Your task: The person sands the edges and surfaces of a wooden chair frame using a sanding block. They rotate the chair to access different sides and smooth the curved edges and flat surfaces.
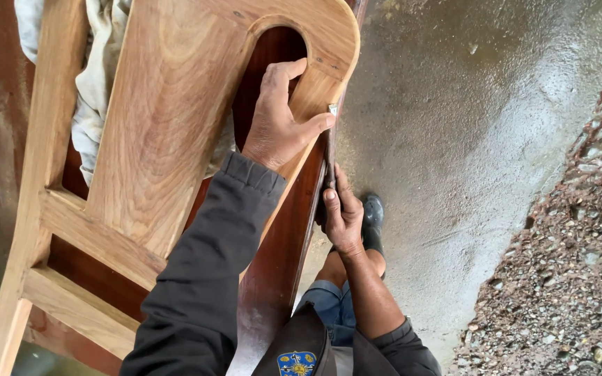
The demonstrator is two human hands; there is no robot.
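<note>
Right of the wooden frame the wet concrete floor lies open up to the gravel, while a crumpled cloth blocks the frame's upper left gaps.

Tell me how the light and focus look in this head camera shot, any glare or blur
Head view: soft, even daylight with no hard shadows; a pale sheen of glare on the wet concrete floor; the left hand on the curved wooden frame and the right hand on a thin tool are sharp; the gravel at right looks slightly soft.
</note>
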